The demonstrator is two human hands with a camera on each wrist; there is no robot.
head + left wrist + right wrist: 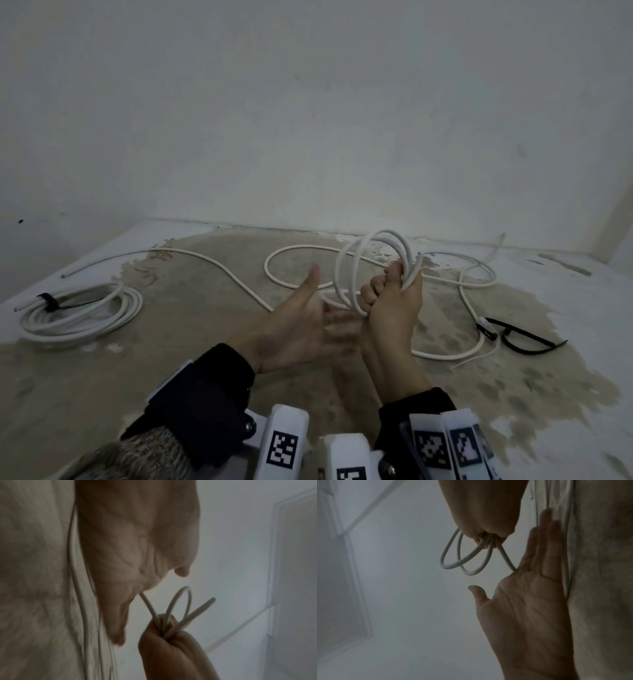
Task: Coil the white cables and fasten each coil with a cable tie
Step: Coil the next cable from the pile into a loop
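Note:
My right hand [390,294] grips a small coil of white cable [371,241] in a fist, loops standing up above the knuckles. The right wrist view shows the same loops [465,562] hanging from the right hand [484,515]. My left hand [301,325] is beside it, palm open, thumb up, fingers straight and blurred. One strand [507,559] runs from the fist to behind the left hand's fingers [539,545]. The uncoiled cable [472,308] trails over the floor to the right. Black cable ties [527,342] lie at the right.
A finished white coil [85,311] bound with a black tie [48,302] lies on the floor at the left. Another loose white cable [205,260] curves across the stained floor [171,342]. A white wall [308,120] stands close behind.

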